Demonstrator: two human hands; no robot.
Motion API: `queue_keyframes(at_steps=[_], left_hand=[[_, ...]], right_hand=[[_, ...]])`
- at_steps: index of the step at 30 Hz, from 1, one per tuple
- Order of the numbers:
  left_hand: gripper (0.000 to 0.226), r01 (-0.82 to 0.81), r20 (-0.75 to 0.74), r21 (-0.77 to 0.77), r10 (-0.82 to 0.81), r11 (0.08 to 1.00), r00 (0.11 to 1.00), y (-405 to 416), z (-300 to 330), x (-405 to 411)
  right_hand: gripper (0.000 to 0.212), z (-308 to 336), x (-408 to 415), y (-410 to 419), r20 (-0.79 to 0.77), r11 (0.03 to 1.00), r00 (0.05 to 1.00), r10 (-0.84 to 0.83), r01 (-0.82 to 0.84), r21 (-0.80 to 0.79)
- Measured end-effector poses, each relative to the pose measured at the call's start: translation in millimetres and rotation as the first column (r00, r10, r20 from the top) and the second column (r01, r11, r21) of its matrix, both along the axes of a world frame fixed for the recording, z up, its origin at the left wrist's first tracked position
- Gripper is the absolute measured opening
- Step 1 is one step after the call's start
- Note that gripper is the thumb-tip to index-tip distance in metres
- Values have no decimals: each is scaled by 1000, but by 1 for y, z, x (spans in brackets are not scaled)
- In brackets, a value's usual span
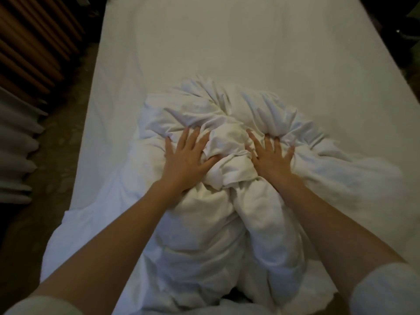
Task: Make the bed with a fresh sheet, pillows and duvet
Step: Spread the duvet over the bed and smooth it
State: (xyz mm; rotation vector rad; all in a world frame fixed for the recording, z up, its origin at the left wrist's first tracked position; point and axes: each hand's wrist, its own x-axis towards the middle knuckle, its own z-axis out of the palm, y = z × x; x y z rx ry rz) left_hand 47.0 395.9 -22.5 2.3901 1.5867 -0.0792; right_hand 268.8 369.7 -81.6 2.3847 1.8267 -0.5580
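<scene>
Curtains (20,133) hang at far left beside the bed (227,42), its sheet (295,60) smooth; left hand (184,160) then right hand (270,158), fingers spread flat, press the bunched white duvet (204,223) heaped at the near end

Brown slatted panel (34,42) and grey curtain (16,144), far left.

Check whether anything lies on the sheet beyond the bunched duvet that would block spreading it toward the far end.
Nothing visible does. Both hands, left and right, press flat on the bunched duvet at the near end. Beyond it, the sheet lies bare and smooth as far as the view's top edge, with no pillows in sight.
</scene>
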Motion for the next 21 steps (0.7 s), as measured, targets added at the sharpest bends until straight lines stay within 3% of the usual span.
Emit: queue_keyframes(at_steps=[4,7,10,14,18,21], left_hand=[[78,35,217,25,-39,999,975,-46,9,-50],[71,37,269,115,-67,993,961,-87,12,-84],[67,-21,335,105,-16,994,942,-137,4,-125],[80,-33,293,7,29,999,956,-209,-31,-194],[111,-269,16,-297,286,916,958,-273,-71,-257],[117,-413,-116,-446,407,794,906,-302,-102,-290]], right_hand=[[49,44,-26,-38,-145,964,981,-128,157,213],[46,64,-64,-85,-198,862,960,-197,266,432],[58,61,-117,-151,-166,829,978,-126,196,524],[67,23,-180,-246,-12,919,1000,4,2,394],[66,0,-243,-312,-173,986,981,-89,111,122],[75,-10,-285,-338,-246,994,966,-77,95,62]])
